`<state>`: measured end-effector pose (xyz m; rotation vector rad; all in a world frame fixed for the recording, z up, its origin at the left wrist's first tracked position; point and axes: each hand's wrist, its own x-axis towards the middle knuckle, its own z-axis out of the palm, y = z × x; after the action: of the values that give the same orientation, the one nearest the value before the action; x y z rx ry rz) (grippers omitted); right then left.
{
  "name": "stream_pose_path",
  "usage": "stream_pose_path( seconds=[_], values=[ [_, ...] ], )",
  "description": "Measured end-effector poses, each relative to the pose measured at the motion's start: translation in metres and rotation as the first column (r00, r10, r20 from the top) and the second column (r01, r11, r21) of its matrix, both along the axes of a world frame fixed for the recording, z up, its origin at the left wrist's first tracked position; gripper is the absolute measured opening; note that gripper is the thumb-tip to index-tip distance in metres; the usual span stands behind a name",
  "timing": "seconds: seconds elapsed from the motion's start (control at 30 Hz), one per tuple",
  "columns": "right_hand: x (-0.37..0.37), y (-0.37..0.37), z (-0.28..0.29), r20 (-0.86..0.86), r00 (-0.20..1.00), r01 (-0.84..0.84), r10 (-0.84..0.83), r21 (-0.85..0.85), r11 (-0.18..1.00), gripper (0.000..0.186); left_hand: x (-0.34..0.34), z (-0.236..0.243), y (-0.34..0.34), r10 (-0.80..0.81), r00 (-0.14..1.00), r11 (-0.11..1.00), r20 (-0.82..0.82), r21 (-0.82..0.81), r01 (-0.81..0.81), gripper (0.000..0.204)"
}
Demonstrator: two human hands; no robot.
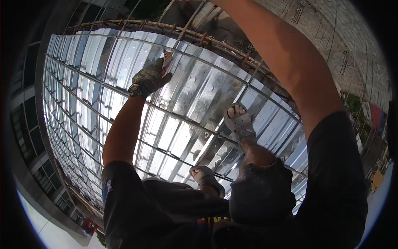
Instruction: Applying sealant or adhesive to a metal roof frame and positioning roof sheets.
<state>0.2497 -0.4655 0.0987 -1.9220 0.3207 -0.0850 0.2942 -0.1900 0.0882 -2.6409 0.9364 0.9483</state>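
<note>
My left hand (149,79), in a dark worn glove with a watch at the wrist, grips a red-handled tool (167,60) over the steel bars lying on the metal decking. My right arm (286,66) reaches up to the top edge of the view, near an upright bar (188,25); the hand there is mostly cut off and its grip is unclear. My sandalled feet (240,122) stand among the bars (182,118) on the shiny corrugated sheets (195,85).
Thicker tied bars (211,40) run along the decking's far edge, with a drop beyond to blockwork (244,45) and a rough grey wall (340,37). Thin upright bars rise along that edge. A building with windows (31,116) stands at the left.
</note>
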Motion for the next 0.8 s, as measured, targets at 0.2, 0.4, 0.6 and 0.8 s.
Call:
stream_pose_path(
  seconds=[0.2, 0.4, 0.6, 0.8],
  values=[
    [-0.096, -0.157, 0.005, 0.096, 0.986, 0.143, -0.137, -0.05, 0.989, 0.036, 0.008, -0.06, 0.035, -0.106, 0.993, 0.934, 0.055, -0.337, 0.118, 0.051],
    [-0.166, -0.03, 0.042, 0.114, 0.972, 0.205, -0.207, 0.023, 0.978, 0.035, -0.005, -0.077, 0.044, -0.048, 0.998, 0.92, 0.05, -0.386, 0.064, 0.045],
    [-0.243, -0.003, -0.007, -0.041, 0.97, 0.244, -0.24, 0.166, 0.956, 0.034, -0.01, -0.079, 0.031, -0.218, 0.964, 0.918, 0.151, -0.304, 0.255, 0.044],
    [-0.272, -0.004, -0.009, -0.149, 0.932, 0.353, -0.331, 0.163, 0.921, 0.033, -0.02, -0.067, 0.018, -0.265, 0.946, 0.944, 0.188, -0.148, 0.294, 0.043]
  ],
)
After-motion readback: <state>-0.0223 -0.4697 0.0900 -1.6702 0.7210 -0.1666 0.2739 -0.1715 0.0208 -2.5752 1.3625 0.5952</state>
